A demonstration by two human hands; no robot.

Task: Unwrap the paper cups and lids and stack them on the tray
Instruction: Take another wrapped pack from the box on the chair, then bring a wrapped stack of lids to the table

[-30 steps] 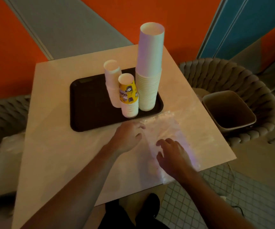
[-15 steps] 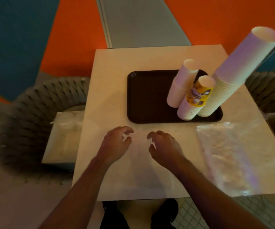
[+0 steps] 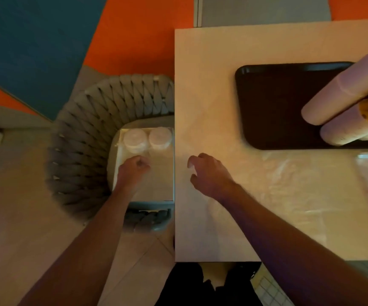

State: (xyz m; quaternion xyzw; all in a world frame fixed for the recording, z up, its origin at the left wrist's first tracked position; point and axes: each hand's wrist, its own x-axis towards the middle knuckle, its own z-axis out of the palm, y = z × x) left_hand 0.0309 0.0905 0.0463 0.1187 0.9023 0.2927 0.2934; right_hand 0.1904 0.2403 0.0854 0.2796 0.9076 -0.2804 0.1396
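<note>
Left hand (image 3: 133,166) fingers curled over wrapped lids (image 3: 147,139), grip unclear, right hand (image 3: 207,173) loosely open, empty.

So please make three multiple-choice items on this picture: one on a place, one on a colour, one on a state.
1. Where do the wrapped lids lie?
A. on the tray
B. in a box on the woven chair
C. on the floor

2. What colour is the tray?
A. dark brown
B. white
C. orange

3. How is the right hand?
A. gripping a cup
B. flat on the tray
C. loosely curled, holding nothing

Key: 1 B, they sit in the box beside the table; 2 A, its bare surface is dark; 3 C, nothing sits between its fingers.
</note>
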